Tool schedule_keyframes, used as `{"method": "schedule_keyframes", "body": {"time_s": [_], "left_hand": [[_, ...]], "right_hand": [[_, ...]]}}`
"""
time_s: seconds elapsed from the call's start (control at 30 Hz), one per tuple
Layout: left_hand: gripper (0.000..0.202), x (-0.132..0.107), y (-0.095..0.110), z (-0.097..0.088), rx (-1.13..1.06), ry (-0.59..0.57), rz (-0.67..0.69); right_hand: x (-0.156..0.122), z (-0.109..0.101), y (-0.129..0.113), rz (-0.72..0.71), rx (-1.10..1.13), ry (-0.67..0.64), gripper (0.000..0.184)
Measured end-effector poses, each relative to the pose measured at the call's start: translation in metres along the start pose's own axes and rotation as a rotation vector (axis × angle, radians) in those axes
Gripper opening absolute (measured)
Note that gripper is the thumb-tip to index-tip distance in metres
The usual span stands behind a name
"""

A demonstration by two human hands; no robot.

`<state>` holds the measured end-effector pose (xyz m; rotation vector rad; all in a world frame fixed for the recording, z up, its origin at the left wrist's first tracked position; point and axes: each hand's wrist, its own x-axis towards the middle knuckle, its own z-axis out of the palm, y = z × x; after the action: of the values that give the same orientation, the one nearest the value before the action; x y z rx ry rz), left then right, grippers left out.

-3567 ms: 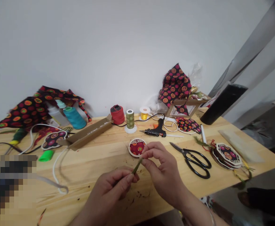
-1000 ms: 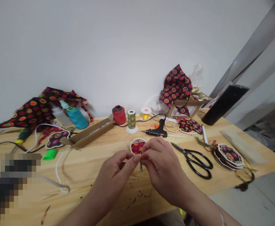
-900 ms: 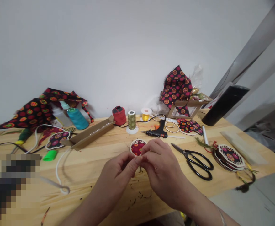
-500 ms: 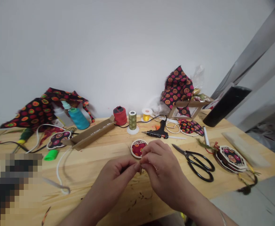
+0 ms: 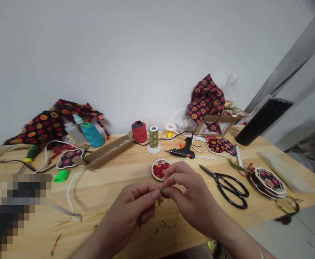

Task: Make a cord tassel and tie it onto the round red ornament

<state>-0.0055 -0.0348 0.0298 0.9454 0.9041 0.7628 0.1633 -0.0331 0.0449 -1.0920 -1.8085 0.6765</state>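
Over the front of the wooden table, my left hand and my right hand meet fingertip to fingertip. Both pinch a small olive-green piece that looks like thread; most of it is hidden by the fingers. Just behind the fingertips lies a round wooden-framed ornament with red patterned fabric, partly covered by my right hand. Black-handled scissors rest open to the right of that hand. A hot glue gun lies further back, near an upright olive-green thread spool.
Red, yellow and teal thread spools stand along the wall. A long cardboard box lies left of centre. Stacked octagonal ornaments sit at the right, near a black roll. Dark scraps litter the table front.
My fingers have shifted their pinch, and the olive-green piece shows more between them. My left fingers curl lower. The whole view has moved slightly, so the table things appear a little further right.
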Motion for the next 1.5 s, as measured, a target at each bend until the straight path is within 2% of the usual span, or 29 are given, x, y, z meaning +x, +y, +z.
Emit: {"method": "schedule_keyframes", "body": {"time_s": [0.23,0.43,0.63,0.83,1.03,1.2,1.37,1.5], "left_hand": [[0.023,-0.003,-0.007,0.001,-0.003,0.051,0.008],[0.025,-0.003,-0.016,0.002,0.198,0.2,0.093],[0.023,-0.003,-0.018,0.004,0.208,0.235,0.112],[0.017,0.0,-0.016,0.002,0.209,0.278,0.141],[0.013,-0.003,-0.014,-0.008,0.21,0.345,0.118],[0.012,0.0,-0.006,-0.021,0.094,0.419,0.146],[0.014,0.001,0.007,-0.027,-0.159,0.391,0.135],[0.013,-0.001,0.009,-0.024,-0.24,0.383,0.09]], "right_hand": [[-0.002,0.004,0.005,0.0,0.036,0.044,0.021],[-0.005,0.009,0.011,-0.01,0.016,0.043,0.021],[-0.007,0.014,0.017,0.007,0.026,0.027,0.02],[-0.003,0.004,0.021,0.048,0.141,-0.049,0.019],[-0.01,-0.005,0.039,0.146,0.011,0.055,0.015],[-0.038,0.004,0.042,0.082,-0.219,-0.114,0.016],[-0.062,0.006,0.048,-0.101,-0.428,-0.336,0.024],[-0.07,-0.001,0.064,-0.169,-0.464,-0.349,0.007]]}}
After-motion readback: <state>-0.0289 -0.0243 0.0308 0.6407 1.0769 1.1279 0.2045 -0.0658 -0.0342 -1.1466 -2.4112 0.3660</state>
